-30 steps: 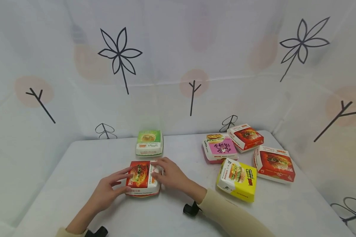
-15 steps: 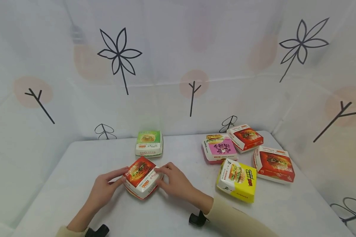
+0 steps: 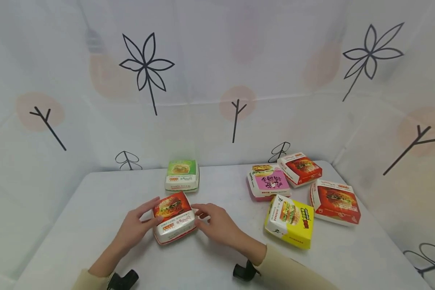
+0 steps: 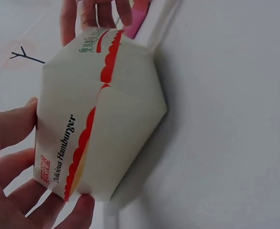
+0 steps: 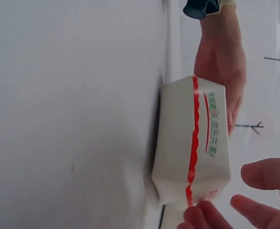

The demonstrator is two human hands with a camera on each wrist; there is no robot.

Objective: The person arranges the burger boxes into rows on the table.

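A red-and-white hamburger box (image 3: 175,217) sits slightly turned on the white table, between both hands. My left hand (image 3: 135,225) grips its left end, thumb on the upper edge and fingers around the side, as the left wrist view also shows on the box (image 4: 82,114). At the opposite end is my right hand (image 3: 217,223). In the right wrist view, several lower fingertips (image 5: 204,214) touch the box's end (image 5: 192,143), while the thumb stands just off it. A green-and-white burger box (image 3: 182,176) lies directly behind.
Toward the right stand a pink box (image 3: 269,181), a yellow box (image 3: 290,220) and two red boxes, one at the back (image 3: 300,168) and one at the right edge (image 3: 335,201). A white patterned cloth (image 3: 203,80) hangs behind the table.
Both hands have turned the hamburger box: its picture side swung from the left to the back, and its white strip now faces forward. The right fingers have loosened at its end. Other boxes stay put.
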